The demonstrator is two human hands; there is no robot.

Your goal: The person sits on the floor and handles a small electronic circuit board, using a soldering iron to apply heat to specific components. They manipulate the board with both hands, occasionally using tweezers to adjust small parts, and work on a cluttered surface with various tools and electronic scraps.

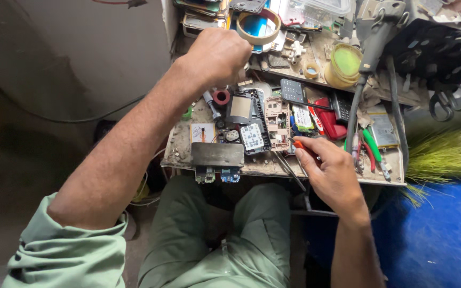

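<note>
My right hand (333, 172) rests at the front edge of the small cluttered workbench (182, 145), closed on a red-handled tool (304, 151) whose metal shaft slants down off the bench. My left hand (219, 55) is stretched to the back left of the bench, fingers curled over something I cannot see, just below a roll of tape (260, 26). Between the hands lie an opened phone body with its small screen (241, 109), a bare circuit board (277, 121), a white keypad sheet (252, 137) and a dark metal plate (217, 154).
A black keypad phone (294, 90), a red phone shell (329, 124), green-handled cutters (373, 149), a jar with a yellow-green lid (345, 64), a soldering tool with cable (372, 48) and scissors (446, 101) crowd the bench. Dry grass on a blue surface (444, 234) lies right.
</note>
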